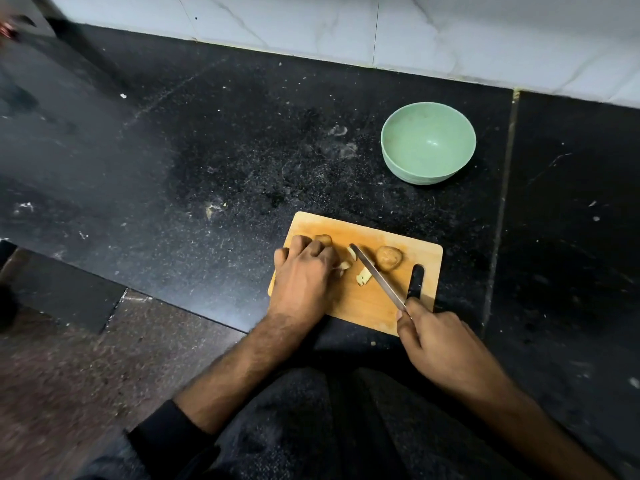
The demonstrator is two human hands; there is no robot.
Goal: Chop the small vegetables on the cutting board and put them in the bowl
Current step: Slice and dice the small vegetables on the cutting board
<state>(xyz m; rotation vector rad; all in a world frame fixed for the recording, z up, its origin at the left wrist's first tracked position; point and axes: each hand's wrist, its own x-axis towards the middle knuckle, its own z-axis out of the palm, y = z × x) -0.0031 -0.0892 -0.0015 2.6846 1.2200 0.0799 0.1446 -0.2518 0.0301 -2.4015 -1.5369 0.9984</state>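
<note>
Vegetables [388,259] lie on the cutting board [374,306]; green bowl [428,147] holds nothing.

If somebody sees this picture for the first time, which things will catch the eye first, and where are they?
The wooden cutting board near the counter's front edge stands out, with the left hand holding down vegetable pieces and the right hand gripping a knife among them. A whole small vegetable waits right of the blade. Behind, an empty green bowl sits near the wall.
</note>
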